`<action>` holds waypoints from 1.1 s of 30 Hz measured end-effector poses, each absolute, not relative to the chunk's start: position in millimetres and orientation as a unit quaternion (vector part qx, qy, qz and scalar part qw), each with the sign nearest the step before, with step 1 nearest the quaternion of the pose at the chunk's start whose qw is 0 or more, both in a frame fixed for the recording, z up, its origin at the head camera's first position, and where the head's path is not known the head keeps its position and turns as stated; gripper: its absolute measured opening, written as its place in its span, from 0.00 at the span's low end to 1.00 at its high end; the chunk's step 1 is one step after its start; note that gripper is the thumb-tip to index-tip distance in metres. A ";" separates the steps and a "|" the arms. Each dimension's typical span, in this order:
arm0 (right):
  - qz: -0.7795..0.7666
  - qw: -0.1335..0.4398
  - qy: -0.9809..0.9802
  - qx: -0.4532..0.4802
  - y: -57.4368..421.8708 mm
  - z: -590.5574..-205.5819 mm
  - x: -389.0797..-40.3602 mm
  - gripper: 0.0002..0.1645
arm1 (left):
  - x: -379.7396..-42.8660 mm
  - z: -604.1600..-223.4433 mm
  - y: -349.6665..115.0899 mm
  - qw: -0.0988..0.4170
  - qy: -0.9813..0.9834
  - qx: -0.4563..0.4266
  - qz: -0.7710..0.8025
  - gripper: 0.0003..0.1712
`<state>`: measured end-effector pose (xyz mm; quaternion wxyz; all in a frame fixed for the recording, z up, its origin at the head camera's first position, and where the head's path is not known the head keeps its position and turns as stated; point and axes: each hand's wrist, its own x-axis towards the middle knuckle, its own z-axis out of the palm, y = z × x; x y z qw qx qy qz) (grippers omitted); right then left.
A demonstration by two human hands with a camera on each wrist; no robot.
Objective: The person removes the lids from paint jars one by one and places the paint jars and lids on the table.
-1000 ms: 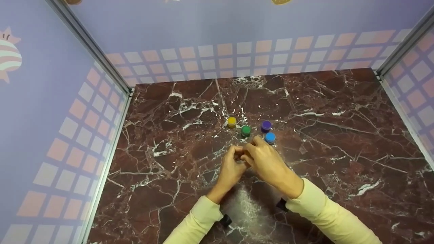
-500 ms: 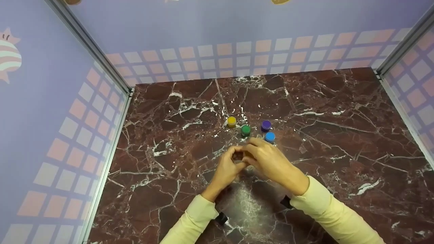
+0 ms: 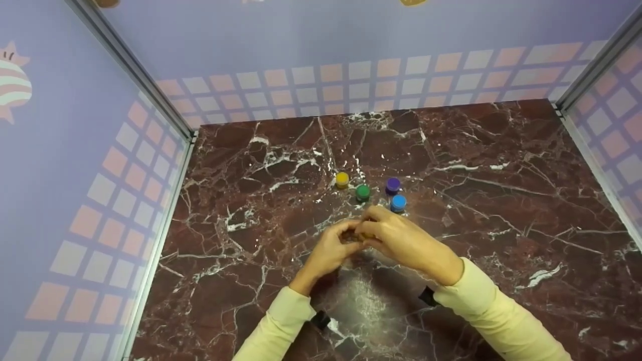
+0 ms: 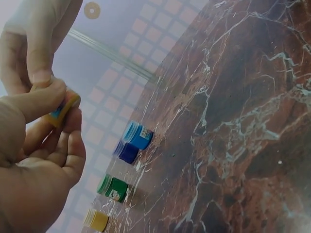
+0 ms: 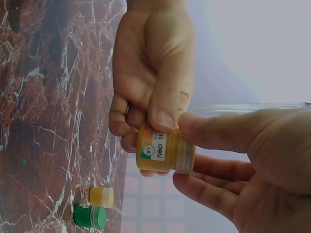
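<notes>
A small ochre-yellow paint jar with a printed label lies tilted on its side between both hands, off the table. My left hand grips its body, thumb over the label. My right hand pinches the ribbed lid between thumb and fingers. The lid sits on the jar. From the head view the fingers mostly hide the jar. Beyond the hands stand a yellow paint jar, a green paint jar, a purple paint jar and a blue paint jar, all lidded and upright.
The table has a dark red marbled top with white veins. Lilac panels with pink and white squares enclose it: a back wall, a left wall and a right wall. Metal posts mark the corners.
Both hands have stayed together around the jar. The left hand has shifted a little to the left; the right wrist has moved slightly right and its fingers have lowered. The standing jars have not moved.
</notes>
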<state>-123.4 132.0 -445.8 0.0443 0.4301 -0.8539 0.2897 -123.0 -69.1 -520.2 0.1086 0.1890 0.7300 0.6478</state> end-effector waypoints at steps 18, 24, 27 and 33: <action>0.290 0.038 -0.831 0.474 133.9 -440.3 -127.6 0.11 | -128.1 -515.2 -81.9 0.149 0.739 0.241 0.611 0.23; 0.301 0.039 -0.839 0.452 132.9 -440.7 -126.7 0.15 | -125.0 -514.9 -78.7 0.140 0.722 0.225 0.640 0.23; 0.308 0.043 -0.849 0.427 131.8 -439.0 -124.8 0.19 | -123.3 -513.6 -76.9 0.135 0.717 0.212 0.650 0.24; 0.311 0.066 -0.871 0.374 130.1 -434.4 -120.1 0.20 | -119.3 -510.9 -71.0 0.104 0.716 0.173 0.668 0.22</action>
